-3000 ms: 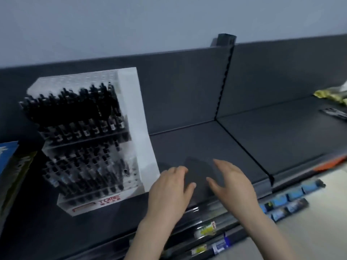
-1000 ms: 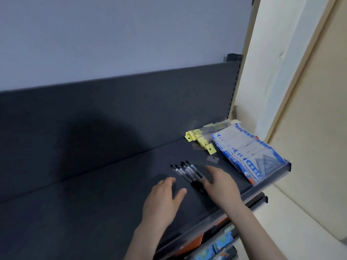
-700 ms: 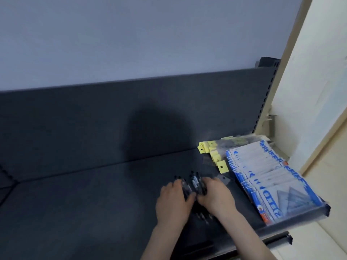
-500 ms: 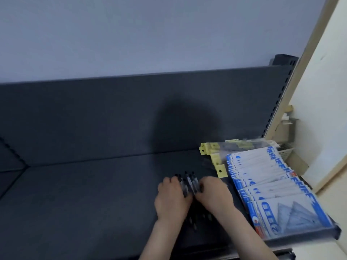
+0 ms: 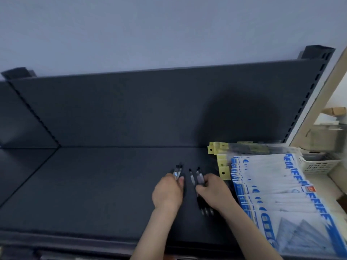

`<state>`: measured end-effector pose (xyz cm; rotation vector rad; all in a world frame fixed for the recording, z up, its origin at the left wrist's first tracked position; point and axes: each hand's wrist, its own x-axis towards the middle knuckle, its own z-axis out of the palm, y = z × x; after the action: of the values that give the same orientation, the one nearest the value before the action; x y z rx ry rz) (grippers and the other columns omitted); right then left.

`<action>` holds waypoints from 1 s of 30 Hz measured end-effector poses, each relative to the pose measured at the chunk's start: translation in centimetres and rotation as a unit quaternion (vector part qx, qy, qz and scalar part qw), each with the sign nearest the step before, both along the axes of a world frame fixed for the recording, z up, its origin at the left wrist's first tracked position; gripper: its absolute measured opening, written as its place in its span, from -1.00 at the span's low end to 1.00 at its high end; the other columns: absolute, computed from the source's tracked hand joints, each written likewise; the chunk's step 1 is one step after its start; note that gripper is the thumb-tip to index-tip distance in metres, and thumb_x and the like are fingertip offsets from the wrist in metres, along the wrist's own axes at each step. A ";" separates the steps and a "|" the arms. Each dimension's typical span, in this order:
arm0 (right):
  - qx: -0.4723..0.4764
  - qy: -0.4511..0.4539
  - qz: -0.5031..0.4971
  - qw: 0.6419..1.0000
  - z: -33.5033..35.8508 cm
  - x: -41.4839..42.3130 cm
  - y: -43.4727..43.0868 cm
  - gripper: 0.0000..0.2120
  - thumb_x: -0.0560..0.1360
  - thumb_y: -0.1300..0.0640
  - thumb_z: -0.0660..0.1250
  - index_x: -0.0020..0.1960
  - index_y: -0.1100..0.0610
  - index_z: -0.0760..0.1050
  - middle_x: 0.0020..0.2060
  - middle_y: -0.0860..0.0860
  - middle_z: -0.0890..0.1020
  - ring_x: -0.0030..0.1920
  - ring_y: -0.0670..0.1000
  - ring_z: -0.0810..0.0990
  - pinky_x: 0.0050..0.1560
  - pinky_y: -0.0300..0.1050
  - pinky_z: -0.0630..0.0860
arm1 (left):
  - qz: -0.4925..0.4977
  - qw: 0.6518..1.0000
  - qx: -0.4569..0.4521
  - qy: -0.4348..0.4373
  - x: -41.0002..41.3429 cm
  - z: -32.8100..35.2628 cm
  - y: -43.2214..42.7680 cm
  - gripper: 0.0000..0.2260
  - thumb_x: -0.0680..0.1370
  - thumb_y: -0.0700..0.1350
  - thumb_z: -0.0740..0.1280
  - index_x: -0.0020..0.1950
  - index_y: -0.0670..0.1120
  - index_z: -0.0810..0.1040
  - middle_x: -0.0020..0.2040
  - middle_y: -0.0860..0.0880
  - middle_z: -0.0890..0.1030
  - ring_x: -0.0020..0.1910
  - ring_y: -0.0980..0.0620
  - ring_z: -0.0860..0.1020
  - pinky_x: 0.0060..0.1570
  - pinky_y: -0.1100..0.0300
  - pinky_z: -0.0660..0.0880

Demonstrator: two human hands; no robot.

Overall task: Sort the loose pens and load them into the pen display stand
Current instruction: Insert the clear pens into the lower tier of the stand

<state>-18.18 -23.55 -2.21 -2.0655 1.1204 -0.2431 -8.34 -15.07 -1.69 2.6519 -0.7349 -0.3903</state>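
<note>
On the dark shelf (image 5: 93, 184), the left hand (image 5: 168, 192) curls its fingers round what look like two black pens (image 5: 177, 170), whose ends stick out past the fingertips toward the back panel (image 5: 131, 109). Just beside it, across a narrow gap, the right hand (image 5: 214, 192) grasps a small bunch of pens (image 5: 199, 176) lying on the shelf, their far ends poking beyond the fingers and their near ends showing under the wrist. Right of the hands lie yellow-tabbed packs (image 5: 222, 162) and a fanned row of blue-and-white set-square packets (image 5: 281, 194), with a white plastic basket (image 5: 317, 164) past the shelf's end.
</note>
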 end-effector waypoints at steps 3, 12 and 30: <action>0.016 -0.033 0.003 0.999 -0.2 -0.4 0.0 -0.89 0.43 0.09 0.32 -0.15 0.14 0.50 -0.27 0.01 0.57 -0.23 0.01 0.54 -0.26 -0.11 0.39 | -0.017 1.000 0.014 0.012 -0.6 0.1 -0.4 -0.51 0.43 0.29 0.35 0.11 -0.07 0.48 0.06 -0.02 0.59 0.07 -0.06 0.58 -0.15 0.16 0.43; -0.015 -0.058 -0.012 0.998 0.7 -2.4 -0.2 -0.87 0.47 0.15 0.29 -0.22 0.10 0.38 -0.38 -0.01 0.48 -0.38 -0.06 0.44 -0.42 -0.18 0.26 | -0.009 0.999 0.007 0.033 -1.4 0.9 -1.9 -0.59 0.46 0.28 0.31 0.03 -0.04 0.56 -0.01 -0.01 0.63 0.00 -0.05 0.60 -0.18 0.18 0.46; 0.091 -0.160 0.023 0.983 2.2 -2.6 3.7 -0.84 0.60 0.15 0.12 -0.06 -0.03 0.44 -0.36 0.02 0.52 -0.39 0.02 0.47 -0.30 0.07 0.50 | 0.110 0.894 -0.332 0.281 1.2 1.1 3.5 -0.85 0.56 -0.13 0.24 -0.20 -0.11 0.42 -0.40 -0.04 0.48 -0.50 0.06 0.41 -0.42 0.18 0.44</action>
<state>-20.76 -19.89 0.01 -1.8097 0.8651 -0.4180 -7.17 -11.57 -0.61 1.8126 -0.2940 -0.6619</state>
